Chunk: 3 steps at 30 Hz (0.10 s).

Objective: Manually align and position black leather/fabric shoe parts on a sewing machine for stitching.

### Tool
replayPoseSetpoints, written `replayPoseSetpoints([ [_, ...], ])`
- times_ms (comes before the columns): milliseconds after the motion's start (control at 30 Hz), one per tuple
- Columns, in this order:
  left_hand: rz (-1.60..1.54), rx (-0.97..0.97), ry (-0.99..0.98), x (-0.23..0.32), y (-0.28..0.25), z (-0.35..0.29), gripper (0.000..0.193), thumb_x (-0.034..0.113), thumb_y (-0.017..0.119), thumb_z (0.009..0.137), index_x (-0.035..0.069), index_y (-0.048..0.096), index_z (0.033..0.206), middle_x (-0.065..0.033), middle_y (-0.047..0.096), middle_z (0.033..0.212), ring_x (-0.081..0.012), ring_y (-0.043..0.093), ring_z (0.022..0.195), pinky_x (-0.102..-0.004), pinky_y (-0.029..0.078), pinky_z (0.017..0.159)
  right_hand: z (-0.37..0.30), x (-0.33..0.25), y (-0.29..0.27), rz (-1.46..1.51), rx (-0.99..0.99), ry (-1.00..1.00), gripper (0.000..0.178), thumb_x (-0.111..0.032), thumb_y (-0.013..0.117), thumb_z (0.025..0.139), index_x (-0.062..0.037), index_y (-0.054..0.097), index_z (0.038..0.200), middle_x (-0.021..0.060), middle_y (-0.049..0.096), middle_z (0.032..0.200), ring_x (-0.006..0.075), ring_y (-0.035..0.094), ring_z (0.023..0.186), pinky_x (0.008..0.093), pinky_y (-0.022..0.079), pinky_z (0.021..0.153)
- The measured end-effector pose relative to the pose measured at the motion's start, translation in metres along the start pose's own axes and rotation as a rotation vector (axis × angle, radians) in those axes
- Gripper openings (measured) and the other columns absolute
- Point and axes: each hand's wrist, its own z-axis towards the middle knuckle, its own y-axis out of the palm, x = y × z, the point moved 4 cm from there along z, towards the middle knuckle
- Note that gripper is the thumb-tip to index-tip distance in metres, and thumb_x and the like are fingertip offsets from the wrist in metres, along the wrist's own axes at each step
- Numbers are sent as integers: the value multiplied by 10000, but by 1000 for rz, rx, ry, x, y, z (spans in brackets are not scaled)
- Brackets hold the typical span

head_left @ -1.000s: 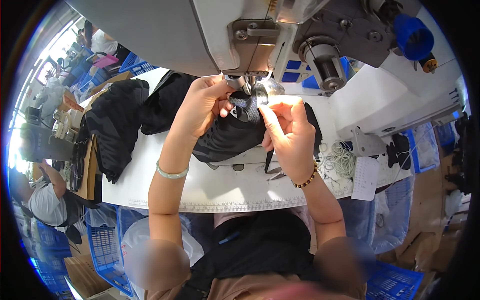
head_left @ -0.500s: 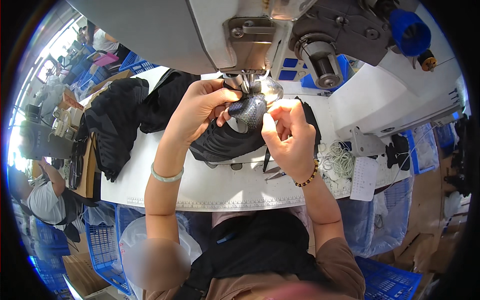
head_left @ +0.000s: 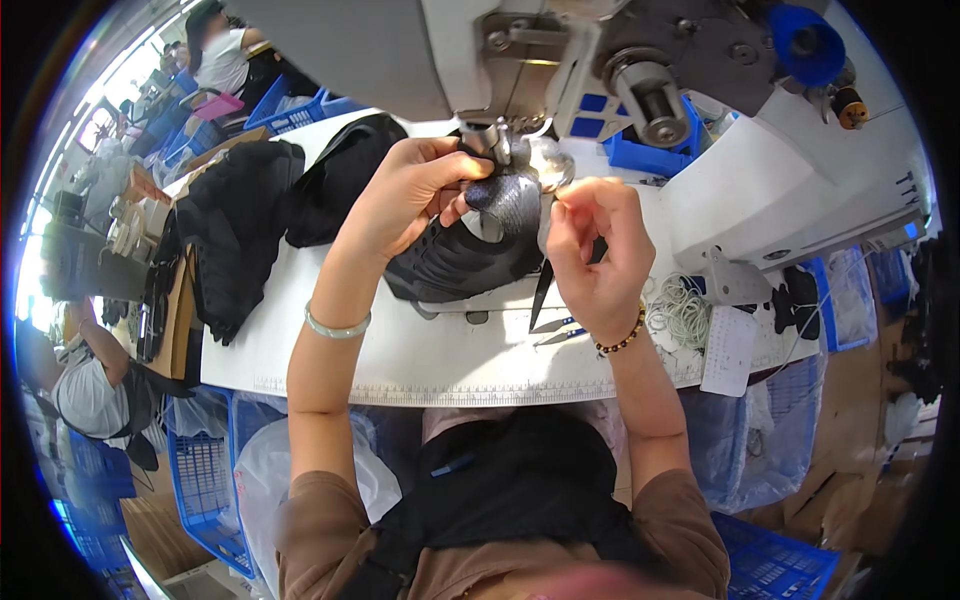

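A black shoe upper (head_left: 455,268) with a shiny grey mesh part (head_left: 508,205) lies under the sewing machine head (head_left: 510,75). My left hand (head_left: 415,195) is closed, pinching the upper's edge between thumb and fingers close beside the presser foot (head_left: 500,145). To the right of the mesh part, my right hand (head_left: 605,250) is raised with thumb and index finger pressed together. What that pinch holds, if anything, is too small to make out. Thread snips (head_left: 562,330) with blue on them rest on the table below the right hand.
More black uppers (head_left: 245,225) are heaped on the white table (head_left: 450,360) at left. A coil of pale cord (head_left: 680,315) and a paper slip (head_left: 730,350) lie at right. Blue crates (head_left: 205,490) stand below the table. Co-workers sit at far left.
My right hand has moved right, away from the mesh part, uncovering more of it. My left hand keeps its pinch on the upper. The whole view has shifted slightly.
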Motion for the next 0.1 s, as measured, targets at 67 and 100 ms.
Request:
replayPoseSetpoints([
  [67,177,-91,-6,5,-6,-12,178,109,642,808,-58,588,835,-48,577,610,-77,523,448,-184,423,404,8,-16,4,-123,-114,-179,294,-2,593,798,-68,577,1083,77,599,986,130,549,527,218,447,468],
  [100,316,-106,-17,8,-11,-23,228,141,667,794,-68,584,830,-46,576,589,-89,518,433,-208,434,403,12,-17,11,-125,-166,-242,358,-67,600,821,-97,556,1175,101,609,1042,147,645,691,206,491,525],
])
